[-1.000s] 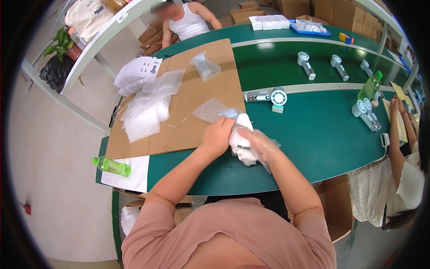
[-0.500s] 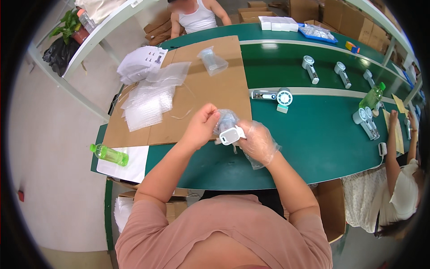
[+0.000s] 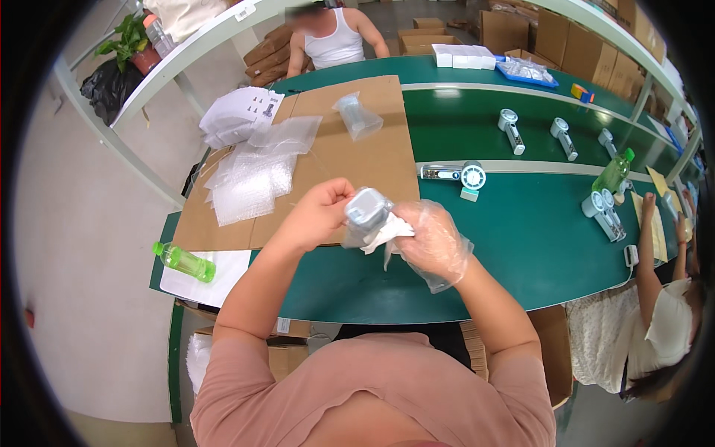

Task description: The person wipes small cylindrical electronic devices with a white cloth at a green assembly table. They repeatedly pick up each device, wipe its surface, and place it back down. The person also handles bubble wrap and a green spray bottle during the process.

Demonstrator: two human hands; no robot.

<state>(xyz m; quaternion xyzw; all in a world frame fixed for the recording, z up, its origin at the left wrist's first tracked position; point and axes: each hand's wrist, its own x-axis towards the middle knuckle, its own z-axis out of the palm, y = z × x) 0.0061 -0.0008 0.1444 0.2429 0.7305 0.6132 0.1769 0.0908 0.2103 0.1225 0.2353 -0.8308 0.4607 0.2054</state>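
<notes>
In front of me, over the near edge of the cardboard sheet, is a pale handheld fan (image 3: 367, 208), its rounded end turned up and clear plastic film seeming to wrap part of it. My left hand (image 3: 324, 214) pinches its left side with thumb and fingers. On my right hand (image 3: 432, 240) is a loose clear plastic glove; its fingers are closed on a crumpled white wipe (image 3: 387, 232) pressed against the fan. The fan's lower part is hidden behind the wipe and fingers.
Cardboard (image 3: 298, 201) carries bubble bags (image 3: 253, 179), printed sheets (image 3: 238, 112) and a bagged item (image 3: 359, 117). Several fans, one nearby (image 3: 471, 176), lie on the green table (image 3: 521, 246). Green bottles stand right (image 3: 614, 173) and lie left (image 3: 186, 262). A co-worker's arm (image 3: 648, 246) is at right.
The fan has tilted, bringing its rounded end up and left, and the white wipe now shows more. My left hand has shifted slightly left and down, still pinching.
</notes>
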